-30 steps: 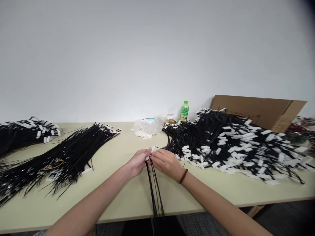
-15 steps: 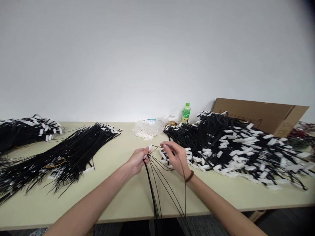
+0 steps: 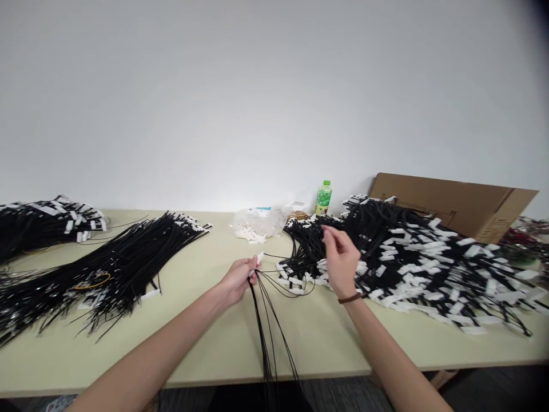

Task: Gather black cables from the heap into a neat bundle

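My left hand [image 3: 237,280] pinches the top ends of several thin black cables [image 3: 266,326] with a small white connector [image 3: 259,257] at the fingertips; the cables hang down over the table's front edge. My right hand [image 3: 341,258] is raised over the near edge of a big heap of black cables with white tags [image 3: 412,257], fingers curled and close together; I see nothing clearly held in it. A dark band circles the right wrist.
A beige table [image 3: 206,337] carries a bundle of black cables [image 3: 115,269] at the left and another pile [image 3: 47,220] at the far left. A clear bag of white parts [image 3: 257,223], a green bottle [image 3: 323,198] and a cardboard box [image 3: 454,203] stand near the wall.
My right hand left the cable ends at my left hand and moved right and up over the tagged heap. The left hand stays put, still holding the bunch.
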The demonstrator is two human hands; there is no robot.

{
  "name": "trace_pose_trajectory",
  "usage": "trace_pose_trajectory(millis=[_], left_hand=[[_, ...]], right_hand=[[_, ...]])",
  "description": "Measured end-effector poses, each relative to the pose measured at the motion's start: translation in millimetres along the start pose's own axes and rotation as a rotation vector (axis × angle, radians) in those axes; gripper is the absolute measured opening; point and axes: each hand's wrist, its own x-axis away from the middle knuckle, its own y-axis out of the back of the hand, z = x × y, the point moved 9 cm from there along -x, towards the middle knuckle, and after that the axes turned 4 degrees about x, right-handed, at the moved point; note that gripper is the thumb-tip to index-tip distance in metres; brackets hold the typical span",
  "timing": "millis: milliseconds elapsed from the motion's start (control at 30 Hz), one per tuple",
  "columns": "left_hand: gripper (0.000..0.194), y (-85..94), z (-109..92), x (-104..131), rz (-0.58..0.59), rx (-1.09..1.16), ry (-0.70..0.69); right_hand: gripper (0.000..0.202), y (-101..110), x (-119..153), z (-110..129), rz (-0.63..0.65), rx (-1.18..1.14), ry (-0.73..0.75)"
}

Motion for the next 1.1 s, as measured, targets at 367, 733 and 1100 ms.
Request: trace_pose_trajectory(millis=[367, 733, 1100], left_hand=[[0.020, -3.9, -2.1, -1.0, 0.037, 0.035, -0.025], [0.020, -5.0, -2.8, -1.3, 0.044, 0.034, -0.026], [0.023, -8.6, -4.7, -1.0, 0.091, -0.004, -0.048]], right_hand=[[0.014, -73.6, 69.7, 47.6, 0.525, 0.526, 0.774], [0.014, -71.6, 68.3, 51.1, 0.495, 0.545, 0.771], [0.016, -77.5, 72.2, 47.7, 0.532, 0.610, 0.771]])
